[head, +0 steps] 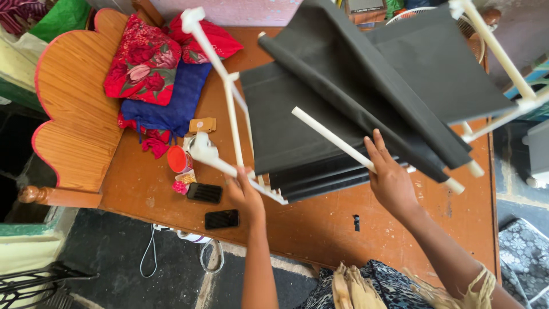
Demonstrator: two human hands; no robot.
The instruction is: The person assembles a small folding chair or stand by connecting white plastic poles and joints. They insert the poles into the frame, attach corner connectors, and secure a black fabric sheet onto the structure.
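Left hand [245, 193] clenches a white plastic tube of the folding fabric rack [366, 109] at its lower left corner, and right hand [390, 182] wraps another white tube [331, 137] further right, so the rack hangs tilted above the wooden bed board [320, 223] between the two grips, likely for control while its black fabric shelves sag. Left of the left grip lie two dark phones [205, 193], an orange lid [177, 159] and red floral pillows [143, 63].

Two dark phone screens and a small tan packet near the bench's left end.

One black phone [204, 193] lies face up beside a red lid [178, 159]; the second phone [222, 219] sits at the near edge of the wooden bench [320, 229]. The flat tan packet [202, 125] lies just beside the blue cushion [171, 103].
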